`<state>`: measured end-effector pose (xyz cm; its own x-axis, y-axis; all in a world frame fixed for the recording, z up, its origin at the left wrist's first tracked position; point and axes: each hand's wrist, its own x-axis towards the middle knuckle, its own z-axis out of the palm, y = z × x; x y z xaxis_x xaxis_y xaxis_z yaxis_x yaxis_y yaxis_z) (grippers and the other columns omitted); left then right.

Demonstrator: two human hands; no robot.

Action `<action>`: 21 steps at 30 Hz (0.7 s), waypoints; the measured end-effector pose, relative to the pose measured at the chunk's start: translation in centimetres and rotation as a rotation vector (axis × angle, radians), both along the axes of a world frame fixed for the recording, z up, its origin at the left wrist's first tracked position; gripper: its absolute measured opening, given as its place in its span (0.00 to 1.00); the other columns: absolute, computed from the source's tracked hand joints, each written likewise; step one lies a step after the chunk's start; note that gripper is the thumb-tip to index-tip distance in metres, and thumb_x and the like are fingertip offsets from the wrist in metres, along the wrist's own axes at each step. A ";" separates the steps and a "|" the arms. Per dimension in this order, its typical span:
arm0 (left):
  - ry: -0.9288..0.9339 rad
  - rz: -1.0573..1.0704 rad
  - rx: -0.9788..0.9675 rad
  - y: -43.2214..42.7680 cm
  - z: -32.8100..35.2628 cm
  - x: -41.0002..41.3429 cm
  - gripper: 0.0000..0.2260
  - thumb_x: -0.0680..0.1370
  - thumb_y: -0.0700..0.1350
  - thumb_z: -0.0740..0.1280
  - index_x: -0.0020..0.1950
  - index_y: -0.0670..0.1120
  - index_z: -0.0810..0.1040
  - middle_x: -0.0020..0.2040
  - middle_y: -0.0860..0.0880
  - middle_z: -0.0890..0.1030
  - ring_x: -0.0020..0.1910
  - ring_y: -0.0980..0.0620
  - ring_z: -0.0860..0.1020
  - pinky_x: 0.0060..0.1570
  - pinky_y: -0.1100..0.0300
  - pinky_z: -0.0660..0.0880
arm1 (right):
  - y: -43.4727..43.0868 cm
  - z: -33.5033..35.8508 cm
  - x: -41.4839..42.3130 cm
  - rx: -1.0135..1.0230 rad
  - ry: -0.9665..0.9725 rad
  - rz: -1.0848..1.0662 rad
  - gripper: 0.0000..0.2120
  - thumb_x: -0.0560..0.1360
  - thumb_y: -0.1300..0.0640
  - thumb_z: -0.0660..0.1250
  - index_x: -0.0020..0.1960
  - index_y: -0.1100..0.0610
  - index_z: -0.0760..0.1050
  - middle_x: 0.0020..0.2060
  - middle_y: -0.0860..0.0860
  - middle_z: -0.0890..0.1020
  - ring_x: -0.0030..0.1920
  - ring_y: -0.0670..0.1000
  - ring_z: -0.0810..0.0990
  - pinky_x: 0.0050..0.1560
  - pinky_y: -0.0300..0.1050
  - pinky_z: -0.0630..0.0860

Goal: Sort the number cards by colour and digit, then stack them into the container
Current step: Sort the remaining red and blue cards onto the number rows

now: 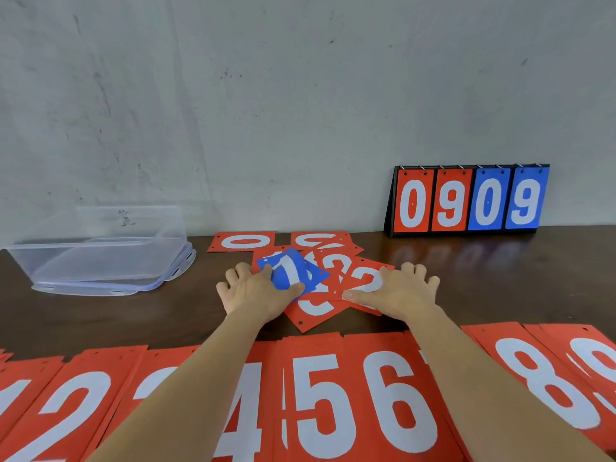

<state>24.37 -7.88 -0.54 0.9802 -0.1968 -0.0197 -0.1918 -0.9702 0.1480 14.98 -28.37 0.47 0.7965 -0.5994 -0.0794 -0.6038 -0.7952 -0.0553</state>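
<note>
A loose pile of red number cards point(316, 308) lies mid-table, with a blue card showing 1 point(291, 270) on top. My left hand point(256, 291) pinches the blue 1 card between thumb and fingers. My right hand point(400, 290) rests flat with spread fingers on a red card showing 2 point(365, 278). A red 0 card point(245, 241) lies behind the pile. Along the near edge runs a sorted row of red cards point(333, 401), digits 1 to 9. The clear plastic container point(100, 251) stands at the far left.
A black flip scoreboard point(468, 200) reading 0 9 0 9, two digits red and two blue, stands at the back right against the grey wall. The container sits on its lid point(180, 271). Dark wooden tabletop point(500, 278) shows between the pile and scoreboard.
</note>
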 end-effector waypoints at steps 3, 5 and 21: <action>-0.035 -0.003 -0.037 0.1 0.0 -0.1 0.35 0.72 0.73 0.57 0.74 0.57 0.64 0.71 0.46 0.64 0.70 0.44 0.62 0.67 0.47 0.61 | 0.6 0.2 0.0 -0.027 -0.005 0.001 0.48 0.62 0.20 0.58 0.73 0.47 0.66 0.73 0.56 0.63 0.73 0.59 0.59 0.71 0.61 0.56; -0.074 -0.004 -0.079 0.0 0.0 -0.3 0.31 0.73 0.70 0.60 0.71 0.55 0.69 0.69 0.47 0.67 0.68 0.46 0.66 0.65 0.49 0.63 | 1.1 0.4 -0.1 -0.036 -0.025 -0.012 0.44 0.64 0.22 0.60 0.71 0.49 0.69 0.72 0.55 0.65 0.72 0.58 0.61 0.70 0.59 0.58; -0.034 -0.011 -0.864 0.7 2.8 -2.3 0.16 0.81 0.38 0.62 0.68 0.43 0.69 0.65 0.42 0.76 0.56 0.45 0.78 0.33 0.64 0.70 | 2.4 1.5 -3.5 0.540 -0.735 -0.073 0.24 0.79 0.57 0.64 0.74 0.55 0.63 0.65 0.54 0.75 0.63 0.55 0.76 0.58 0.51 0.76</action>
